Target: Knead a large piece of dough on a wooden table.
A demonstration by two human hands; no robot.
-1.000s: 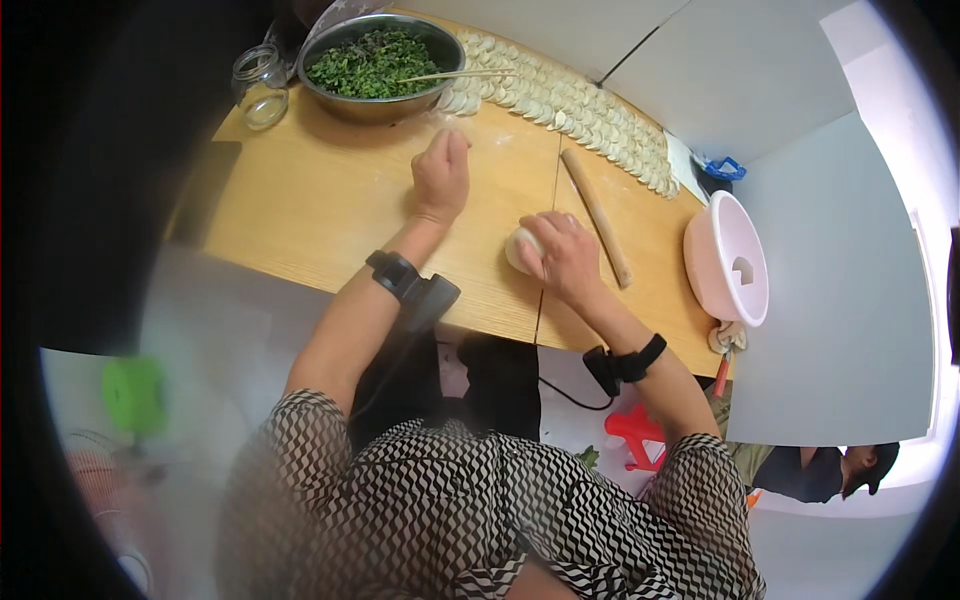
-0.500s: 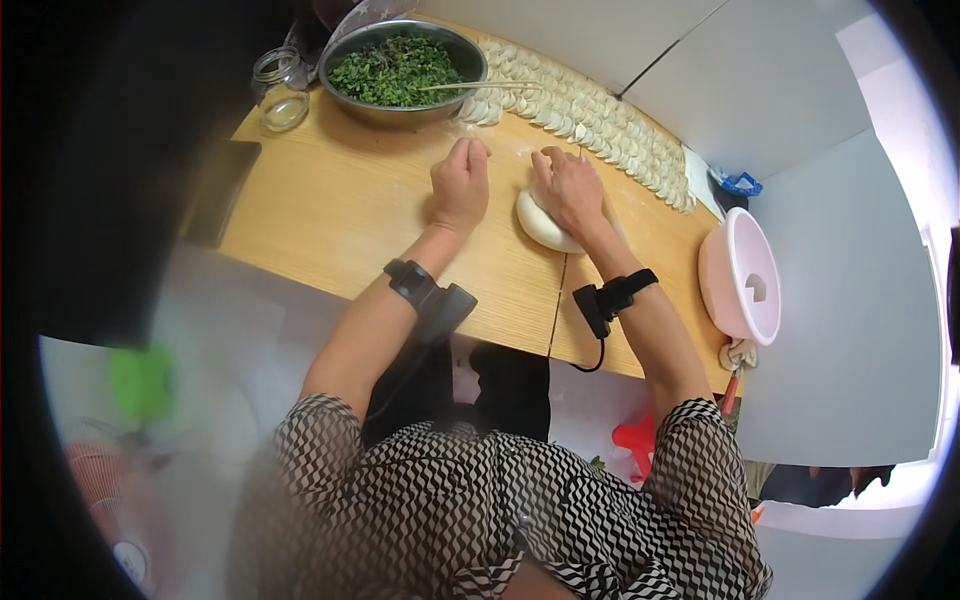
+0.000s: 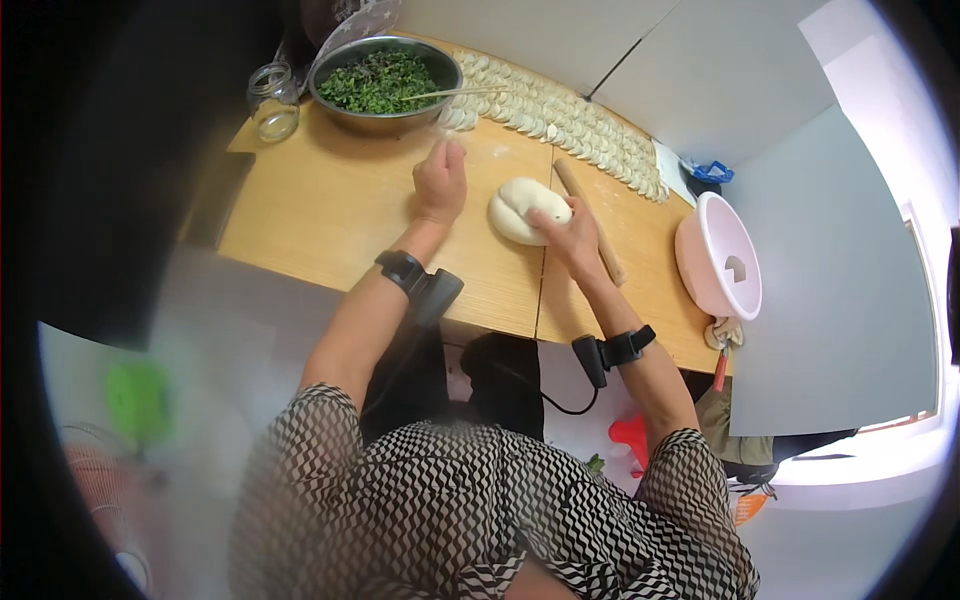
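A thick, smooth lump of white dough [image 3: 517, 200], with a crease across it, lies on the wooden table [image 3: 320, 220]. My right hand [image 3: 568, 232] grips its right side, the thumb across the front and the fingers largely hidden. To the left, apart from the dough, my left hand [image 3: 440, 185] is closed in a fist; whatever may be in it is hidden. A wooden rolling pin [image 3: 592, 222] lies just right of my right hand. Beyond my left hand stands a steel bowl [image 3: 385, 124] of chopped greens [image 3: 375, 82], chopsticks [image 3: 470, 92] resting across its rim.
Rows of pale dumplings [image 3: 570, 125] line the table's back edge. A glass jar [image 3: 273, 105] stands left of the bowl. At the right edge is a tilted pink basin [image 3: 697, 260], near a red-handled tool [image 3: 721, 370]. A grey-white wall panel [image 3: 800, 260] borders the right side.
My right hand has shifted from the top of the dough to its right side. The dough now shows a crease, and the rolling pin is uncovered. My left fist stays closed.
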